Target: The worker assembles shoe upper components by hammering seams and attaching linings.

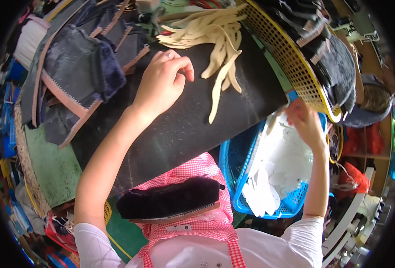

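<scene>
My left hand (164, 80) rests loosely curled on a black rubber mat (184, 129), holding nothing, just left of a heap of cream-coloured strips (217, 40). My right hand (305, 120) reaches down over a blue plastic basket (233, 165) filled with white cut pieces (282, 165); its fingers touch the white pieces, and a grip cannot be made out. A dark furry piece with a tan edge (170, 201) lies on my lap over a red-and-white checked apron (202, 167).
A stack of dark fabric pieces with tan edging (77, 71) lies to the left on the bench. A yellow mesh basket (291, 58) holding dark pieces sits at the upper right. A green surface (54, 165) shows at the lower left. Cluttered shelves stand on the right.
</scene>
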A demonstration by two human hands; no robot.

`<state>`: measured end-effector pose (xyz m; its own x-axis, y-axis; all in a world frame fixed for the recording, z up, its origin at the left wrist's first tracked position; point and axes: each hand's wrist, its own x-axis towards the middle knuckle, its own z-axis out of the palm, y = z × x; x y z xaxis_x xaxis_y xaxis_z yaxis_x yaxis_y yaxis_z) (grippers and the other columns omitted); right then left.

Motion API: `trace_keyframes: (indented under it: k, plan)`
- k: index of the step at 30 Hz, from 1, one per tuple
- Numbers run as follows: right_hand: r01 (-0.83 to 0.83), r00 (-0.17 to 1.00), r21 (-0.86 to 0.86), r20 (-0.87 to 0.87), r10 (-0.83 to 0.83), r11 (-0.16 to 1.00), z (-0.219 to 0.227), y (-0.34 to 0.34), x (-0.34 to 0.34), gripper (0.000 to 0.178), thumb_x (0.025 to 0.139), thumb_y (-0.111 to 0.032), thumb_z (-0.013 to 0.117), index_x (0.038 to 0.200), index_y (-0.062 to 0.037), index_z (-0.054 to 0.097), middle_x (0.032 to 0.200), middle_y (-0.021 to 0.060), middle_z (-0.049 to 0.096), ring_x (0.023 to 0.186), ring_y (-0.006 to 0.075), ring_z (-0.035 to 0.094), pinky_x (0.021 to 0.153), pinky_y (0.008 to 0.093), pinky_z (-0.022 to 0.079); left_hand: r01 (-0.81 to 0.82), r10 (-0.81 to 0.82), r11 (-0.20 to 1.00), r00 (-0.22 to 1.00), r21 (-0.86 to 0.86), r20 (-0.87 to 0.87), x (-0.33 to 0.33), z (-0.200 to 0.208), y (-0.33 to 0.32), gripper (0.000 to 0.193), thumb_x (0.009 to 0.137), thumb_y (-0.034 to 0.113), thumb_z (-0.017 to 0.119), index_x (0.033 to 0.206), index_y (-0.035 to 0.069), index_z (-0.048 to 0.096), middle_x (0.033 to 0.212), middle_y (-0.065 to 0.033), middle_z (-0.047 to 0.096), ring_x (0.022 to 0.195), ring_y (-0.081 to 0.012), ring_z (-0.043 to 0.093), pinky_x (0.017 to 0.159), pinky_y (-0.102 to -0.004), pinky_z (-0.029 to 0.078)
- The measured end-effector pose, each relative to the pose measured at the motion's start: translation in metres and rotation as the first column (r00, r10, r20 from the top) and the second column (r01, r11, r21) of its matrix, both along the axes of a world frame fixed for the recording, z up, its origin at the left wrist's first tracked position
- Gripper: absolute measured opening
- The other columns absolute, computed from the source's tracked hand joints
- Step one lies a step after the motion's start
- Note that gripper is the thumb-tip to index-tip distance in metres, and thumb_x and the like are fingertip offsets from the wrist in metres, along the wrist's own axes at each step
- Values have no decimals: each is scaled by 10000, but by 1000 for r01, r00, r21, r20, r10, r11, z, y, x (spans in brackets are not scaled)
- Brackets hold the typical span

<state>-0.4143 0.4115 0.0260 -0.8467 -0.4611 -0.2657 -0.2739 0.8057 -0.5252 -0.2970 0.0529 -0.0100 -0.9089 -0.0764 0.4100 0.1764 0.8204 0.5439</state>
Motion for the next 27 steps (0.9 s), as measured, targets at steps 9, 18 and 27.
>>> trace_keyframes:
  k: [9,18,27]
  plan:
    - [301,947,201,-181,-267,932,-53,46,22,392,932,-320,549,986,53,655,875,292,681,835,466,677,755,489,544,265,-329,863,941,-430,-82,-38,-15,85,379,895,225,643,1273,223,658,1344,-86,599,1401,-273,437,1220,-565,200]
    - [65,729,99,-684,20,993,90,30,94,276,961,-185,524,914,76,601,714,188,589,606,215,525,602,385,438,156,-223,758,975,-633,-27,-46,-2,-9,230,892,70,601,1047,175,734,1251,-27,654,1325,-224,508,1204,-550,244]
    - [-236,926,42,-291,238,971,18,-83,56,345,965,-341,625,1032,-16,721,964,157,696,880,342,692,776,420,548,155,-134,886,988,-436,79,-28,2,-7,514,806,-87,509,1231,159,661,1383,-50,594,1442,-250,398,1212,-546,195]
